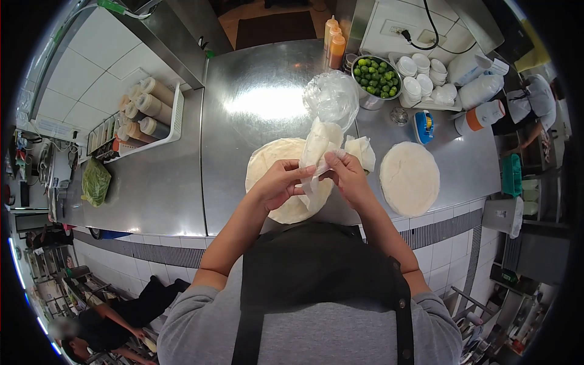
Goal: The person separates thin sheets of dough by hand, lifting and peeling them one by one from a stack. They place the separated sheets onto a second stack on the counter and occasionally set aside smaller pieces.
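Observation:
Both hands are raised over a round stack of pale, thin dough sheets [266,159] on the steel counter. Between them hangs a thin, whitish folded sheet [320,143]. My left hand [285,182] pinches its left side with thumb and fingers. My right hand [348,176] pinches the sheet's right edge, close to my left fingertips. A smaller folded pale piece [361,152] lies just beyond my right hand. Another round pale stack [409,179] rests to the right, touched by neither hand. Crumpled clear plastic [331,99] lies behind the sheet.
At the back stand orange squeeze bottles [336,50], a metal bowl of green limes [376,78] and white containers [421,72]. A blue dispenser [424,126] is at right. On the left are a bottle rack [176,125] and a green bag [96,181]. Other people [109,319] are lower left and far right.

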Demonstrator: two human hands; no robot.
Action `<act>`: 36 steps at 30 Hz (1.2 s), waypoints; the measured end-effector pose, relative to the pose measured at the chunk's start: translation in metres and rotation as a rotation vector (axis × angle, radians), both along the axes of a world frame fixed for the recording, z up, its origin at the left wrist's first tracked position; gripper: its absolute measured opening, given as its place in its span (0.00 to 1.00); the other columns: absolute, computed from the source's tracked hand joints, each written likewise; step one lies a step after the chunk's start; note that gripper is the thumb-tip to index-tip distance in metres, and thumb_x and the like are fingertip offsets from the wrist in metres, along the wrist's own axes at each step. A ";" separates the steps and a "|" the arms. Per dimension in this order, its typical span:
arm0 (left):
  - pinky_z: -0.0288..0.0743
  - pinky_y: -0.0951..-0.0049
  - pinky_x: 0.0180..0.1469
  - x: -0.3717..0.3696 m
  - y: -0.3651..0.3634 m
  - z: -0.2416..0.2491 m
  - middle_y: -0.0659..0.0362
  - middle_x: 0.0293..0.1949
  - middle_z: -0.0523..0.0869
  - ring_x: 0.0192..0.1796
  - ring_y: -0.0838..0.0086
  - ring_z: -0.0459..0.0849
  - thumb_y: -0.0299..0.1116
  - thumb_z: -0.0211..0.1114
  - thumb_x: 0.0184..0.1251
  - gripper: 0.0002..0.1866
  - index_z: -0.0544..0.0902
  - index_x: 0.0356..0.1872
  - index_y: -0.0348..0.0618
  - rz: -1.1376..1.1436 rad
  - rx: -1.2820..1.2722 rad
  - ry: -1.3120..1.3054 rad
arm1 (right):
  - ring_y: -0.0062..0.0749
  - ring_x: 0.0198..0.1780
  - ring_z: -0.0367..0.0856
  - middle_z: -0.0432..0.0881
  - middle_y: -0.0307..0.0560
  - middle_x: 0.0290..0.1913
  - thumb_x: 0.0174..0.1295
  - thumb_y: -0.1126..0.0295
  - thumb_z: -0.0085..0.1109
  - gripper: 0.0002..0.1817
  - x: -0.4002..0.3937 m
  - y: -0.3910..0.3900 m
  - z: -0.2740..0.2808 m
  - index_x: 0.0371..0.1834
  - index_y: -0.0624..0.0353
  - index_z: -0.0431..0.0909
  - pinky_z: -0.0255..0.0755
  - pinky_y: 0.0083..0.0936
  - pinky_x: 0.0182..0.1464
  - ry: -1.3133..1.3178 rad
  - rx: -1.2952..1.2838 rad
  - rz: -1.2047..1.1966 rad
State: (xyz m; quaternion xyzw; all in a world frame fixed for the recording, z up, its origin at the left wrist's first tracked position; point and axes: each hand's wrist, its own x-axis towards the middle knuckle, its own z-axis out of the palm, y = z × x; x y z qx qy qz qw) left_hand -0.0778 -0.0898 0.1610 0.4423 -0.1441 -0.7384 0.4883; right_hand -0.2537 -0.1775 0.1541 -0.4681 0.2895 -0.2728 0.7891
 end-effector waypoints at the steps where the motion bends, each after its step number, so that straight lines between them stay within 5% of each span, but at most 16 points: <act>1: 0.87 0.70 0.49 0.000 0.000 -0.001 0.54 0.47 0.88 0.47 0.73 0.89 0.36 0.70 0.70 0.18 0.82 0.54 0.34 0.001 -0.001 0.000 | 0.23 0.38 0.82 0.85 0.42 0.39 0.76 0.59 0.49 0.18 0.000 0.000 0.001 0.47 0.65 0.81 0.76 0.23 0.44 0.000 -0.001 0.001; 6: 0.87 0.68 0.49 -0.003 0.000 -0.006 0.54 0.45 0.88 0.46 0.72 0.89 0.37 0.70 0.70 0.17 0.83 0.51 0.35 0.056 -0.049 -0.133 | 0.21 0.37 0.81 0.83 0.38 0.36 0.74 0.57 0.57 0.17 -0.008 -0.008 -0.003 0.45 0.63 0.81 0.75 0.22 0.40 0.342 0.003 0.221; 19: 0.86 0.65 0.46 -0.003 0.000 -0.016 0.53 0.43 0.89 0.43 0.69 0.89 0.30 0.73 0.64 0.15 0.83 0.48 0.32 0.052 -0.053 -0.374 | 0.21 0.33 0.79 0.82 0.39 0.33 0.69 0.64 0.60 0.11 -0.006 -0.002 -0.006 0.39 0.62 0.81 0.75 0.22 0.39 0.123 -0.042 0.123; 27: 0.86 0.64 0.45 0.004 -0.002 -0.019 0.51 0.44 0.88 0.43 0.67 0.89 0.21 0.70 0.57 0.17 0.83 0.48 0.30 0.056 -0.034 -0.517 | 0.24 0.31 0.83 0.82 0.43 0.29 0.67 0.68 0.58 0.11 -0.005 -0.003 -0.022 0.31 0.64 0.76 0.77 0.23 0.33 0.350 -0.275 -0.059; 34: 0.85 0.64 0.47 -0.010 -0.007 -0.001 0.52 0.44 0.87 0.45 0.68 0.88 0.22 0.67 0.59 0.16 0.81 0.50 0.30 0.134 0.074 -0.257 | 0.24 0.31 0.83 0.78 0.45 0.30 0.69 0.68 0.58 0.15 0.003 0.002 -0.005 0.27 0.65 0.70 0.77 0.24 0.31 0.257 -0.344 0.039; 36: 0.85 0.65 0.46 -0.011 -0.007 -0.007 0.52 0.44 0.87 0.46 0.68 0.88 0.22 0.66 0.59 0.16 0.81 0.50 0.31 0.135 0.026 -0.144 | 0.31 0.33 0.82 0.75 0.47 0.30 0.66 0.68 0.59 0.14 0.005 0.002 -0.002 0.27 0.67 0.71 0.77 0.29 0.35 0.255 -0.353 -0.009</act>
